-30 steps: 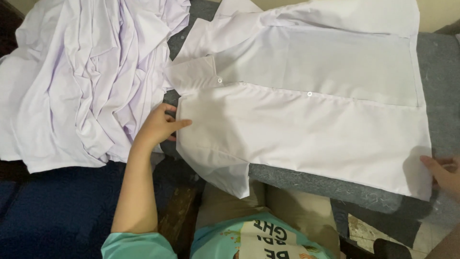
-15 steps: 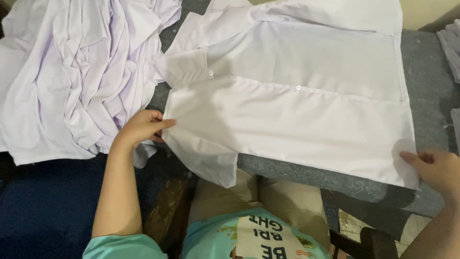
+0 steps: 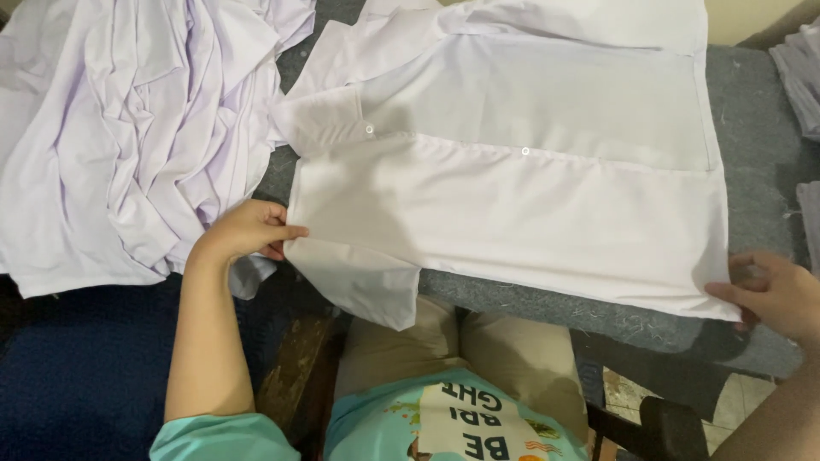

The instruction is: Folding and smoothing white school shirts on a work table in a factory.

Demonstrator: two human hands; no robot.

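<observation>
The buttoned white shirt (image 3: 512, 196) lies flat across the grey table (image 3: 760, 171), left hand (image 3: 248, 230) pinching its shoulder and right hand (image 3: 781, 294) its hem corner at the near edge, no fold made.

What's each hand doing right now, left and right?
Left hand: pinching the shoulder edge of the flat white button-up shirt.
Right hand: gripping the same shirt's hem corner.

The left hand (image 3: 248, 230) lies palm down at the end of a bare forearm that runs up from the lower left, its fingers closed together and pointing right. The right hand (image 3: 773, 290) enters from the lower right corner, fingers curled and pointing left, thumb on top, wrist bent slightly inward.
</observation>
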